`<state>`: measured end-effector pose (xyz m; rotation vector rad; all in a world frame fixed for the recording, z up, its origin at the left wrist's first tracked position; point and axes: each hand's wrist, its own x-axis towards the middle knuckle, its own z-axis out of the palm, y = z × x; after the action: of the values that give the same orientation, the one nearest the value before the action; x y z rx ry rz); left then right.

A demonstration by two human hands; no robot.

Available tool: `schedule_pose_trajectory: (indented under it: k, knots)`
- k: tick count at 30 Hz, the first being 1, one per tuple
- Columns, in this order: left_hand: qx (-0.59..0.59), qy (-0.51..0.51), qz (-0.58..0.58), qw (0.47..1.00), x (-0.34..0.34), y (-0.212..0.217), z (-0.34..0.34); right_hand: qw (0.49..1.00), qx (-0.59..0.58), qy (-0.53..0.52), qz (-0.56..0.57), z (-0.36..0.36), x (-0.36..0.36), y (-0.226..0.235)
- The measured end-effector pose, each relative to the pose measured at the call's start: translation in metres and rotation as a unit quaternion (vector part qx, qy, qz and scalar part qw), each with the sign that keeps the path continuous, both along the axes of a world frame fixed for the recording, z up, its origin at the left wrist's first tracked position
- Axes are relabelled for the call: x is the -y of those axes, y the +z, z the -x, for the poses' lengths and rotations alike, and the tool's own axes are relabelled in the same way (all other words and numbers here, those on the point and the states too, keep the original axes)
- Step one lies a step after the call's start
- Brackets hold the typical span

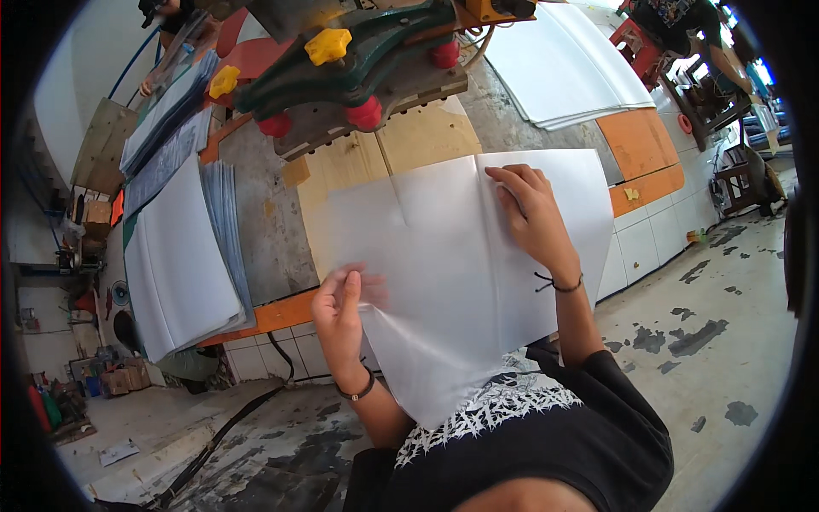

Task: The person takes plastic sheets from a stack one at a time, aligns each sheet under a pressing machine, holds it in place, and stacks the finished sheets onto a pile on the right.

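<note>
A large translucent plastic sheet [435, 273] spreads over the wooden board [345, 171] in front of me and droops toward my body. A crease runs lengthwise through it. At its left edge my left hand [341, 311] grips the sheet, thumb in front and fingers showing through from behind. My right hand [533, 213] is on the sheet beside the crease, fingers bent and gathered against the plastic. Just beyond the board stands a green press machine [341, 81] with yellow star knobs and red knobs.
Stacked plastic sheets [183, 256] lie at the left. Another stack of white sheets [567, 68] is at the far right. The table has an orange edge [286, 313]. A black cable [222, 448] runs over the floor. Other people are at the upper left and upper right.
</note>
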<state>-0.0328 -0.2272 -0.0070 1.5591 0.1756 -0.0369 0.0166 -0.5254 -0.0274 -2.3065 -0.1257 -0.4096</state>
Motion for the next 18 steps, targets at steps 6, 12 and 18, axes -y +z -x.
schedule_pose_trajectory:
  k: [6, 12, 18]
  knots:
    - [-0.009, 0.001, -0.002, 1.0, -0.005, -0.014, -0.011, 0.994, 0.025, 0.016, 0.11, -0.009, -0.013, -0.015]
    - [-0.009, -0.012, 0.006, 1.0, -0.006, -0.02, -0.011, 0.97, 0.085, 0.047, 0.221, -0.03, 0.007, -0.012]
    - [0.001, -0.022, 0.046, 0.999, 0.0, -0.018, -0.006, 0.984, -0.077, 0.141, 0.073, -0.061, 0.017, 0.012]
